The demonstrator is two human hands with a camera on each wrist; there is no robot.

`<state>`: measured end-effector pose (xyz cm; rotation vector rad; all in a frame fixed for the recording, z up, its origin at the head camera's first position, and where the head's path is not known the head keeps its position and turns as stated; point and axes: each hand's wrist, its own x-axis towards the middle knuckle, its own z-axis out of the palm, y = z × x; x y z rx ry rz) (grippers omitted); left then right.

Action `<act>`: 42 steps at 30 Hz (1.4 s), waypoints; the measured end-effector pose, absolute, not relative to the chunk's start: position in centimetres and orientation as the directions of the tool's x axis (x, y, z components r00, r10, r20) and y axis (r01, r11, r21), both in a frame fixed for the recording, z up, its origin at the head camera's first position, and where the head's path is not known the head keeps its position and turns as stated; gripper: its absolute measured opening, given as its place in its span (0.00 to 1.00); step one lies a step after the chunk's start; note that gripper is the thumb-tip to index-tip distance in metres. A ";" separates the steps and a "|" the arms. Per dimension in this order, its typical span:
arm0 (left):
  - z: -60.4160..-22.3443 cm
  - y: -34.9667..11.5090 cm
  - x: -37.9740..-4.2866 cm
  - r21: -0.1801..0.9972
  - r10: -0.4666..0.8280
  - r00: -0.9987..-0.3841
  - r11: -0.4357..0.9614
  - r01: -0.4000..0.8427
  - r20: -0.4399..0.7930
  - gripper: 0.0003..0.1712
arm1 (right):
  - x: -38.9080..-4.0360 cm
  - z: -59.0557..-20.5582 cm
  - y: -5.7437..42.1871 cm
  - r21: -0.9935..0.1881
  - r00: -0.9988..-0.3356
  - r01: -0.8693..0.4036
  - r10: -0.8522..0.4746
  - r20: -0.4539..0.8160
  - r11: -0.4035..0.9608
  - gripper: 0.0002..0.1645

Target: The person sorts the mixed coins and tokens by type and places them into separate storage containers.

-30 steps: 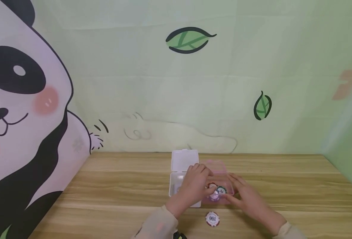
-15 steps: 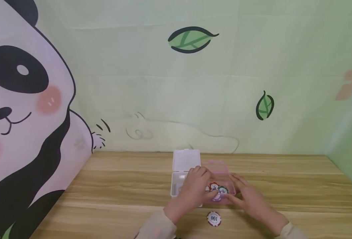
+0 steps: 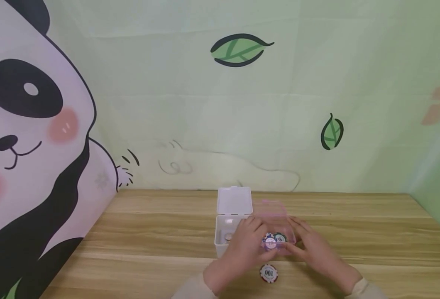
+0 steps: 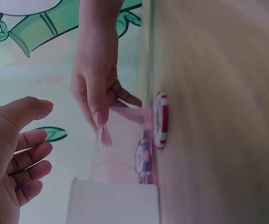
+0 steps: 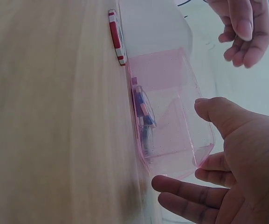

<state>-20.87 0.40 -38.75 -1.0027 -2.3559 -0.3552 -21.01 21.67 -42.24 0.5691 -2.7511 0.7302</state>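
Observation:
An open pink see-through box (image 3: 292, 236) holds several poker chips, a purple-edged one (image 3: 270, 242) and a green-edged one (image 3: 280, 238) among them. My right hand (image 3: 319, 251) grips this box at its right end, thumb on the near side and fingers toward the far corner. Above the box's left part hovers my left hand (image 3: 244, 243); its fingers are loosely bent with nothing between them, as the left wrist view (image 4: 17, 154) shows. Left of the pink box stands a white box (image 3: 220, 250), lid up, partly behind my left hand. A small round piece (image 3: 228, 236) lies inside it.
A red-and-white chip marked 100 (image 3: 269, 273) lies on the wooden table (image 3: 149, 249) in front of the boxes. Behind the table hangs a pale green cloth (image 3: 175, 112) printed with a panda and leaves.
My left hand has drawn back slightly toward me, its thumb coming off the chips. The purple-edged chip shows more plainly, and the red one inside is now covered. My right hand stays at the pink box.

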 end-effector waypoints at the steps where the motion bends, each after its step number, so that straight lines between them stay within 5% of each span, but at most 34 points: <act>1: -38.8 0.4 -20.7 0.018 0.581 -0.554 0.680 0.733 0.597 0.22 | -21.0 -42.2 21.7 -0.424 -0.897 -0.424 -0.308 0.318 0.800 0.45; 16: -39.8 -0.7 -18.7 -0.010 0.628 -0.524 0.646 0.763 0.575 0.23 | -21.3 -41.7 21.7 -0.413 -0.914 -0.394 -0.300 0.275 0.822 0.45; 23: -39.9 -0.9 -18.0 0.054 0.622 -0.562 0.643 0.764 0.545 0.21 | -21.2 -41.6 21.7 -0.412 -0.917 -0.388 -0.298 0.267 0.824 0.45; 42: -42.2 -1.1 -18.1 -0.082 0.685 -0.580 0.675 0.734 0.441 0.22 | -20.8 -42.0 21.5 -0.424 -0.928 -0.359 -0.268 0.258 0.832 0.47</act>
